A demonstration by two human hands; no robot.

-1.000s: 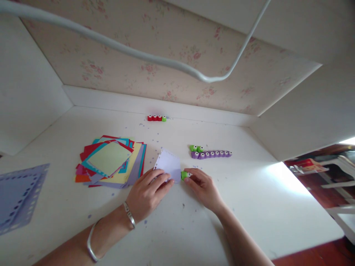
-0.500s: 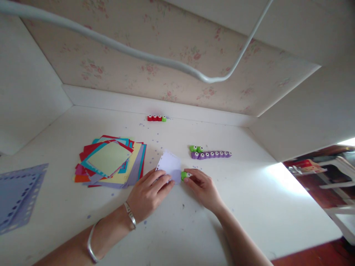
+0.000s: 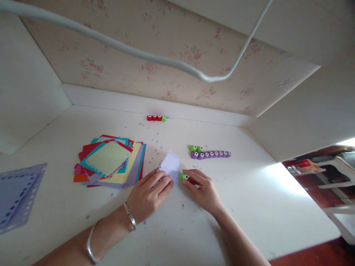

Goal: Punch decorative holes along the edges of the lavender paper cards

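A small lilac paper (image 3: 172, 162) with a punched edge is gripped by my left hand (image 3: 152, 188) at its lower left part. At the paper's right edge, my right hand (image 3: 202, 188) holds a green craft punch (image 3: 183, 177) between thumb and fingers. Beyond my right hand, two green punches (image 3: 196, 148) stand behind a row of several purple punches (image 3: 212, 154). Left of my left hand lies a stack of coloured papers (image 3: 111, 159), with a pale green sheet on top.
Three red punches and a green one (image 3: 156, 118) stand near the back wall. Larger lilac sheets with punched edges (image 3: 19, 195) lie at the far left. Lilac paper bits dot the white desk (image 3: 111, 236). A white cable (image 3: 166, 64) hangs above.
The lilac paper has turned slightly clockwise in my left hand. The green punch has shifted a little left and down with my right fingers.
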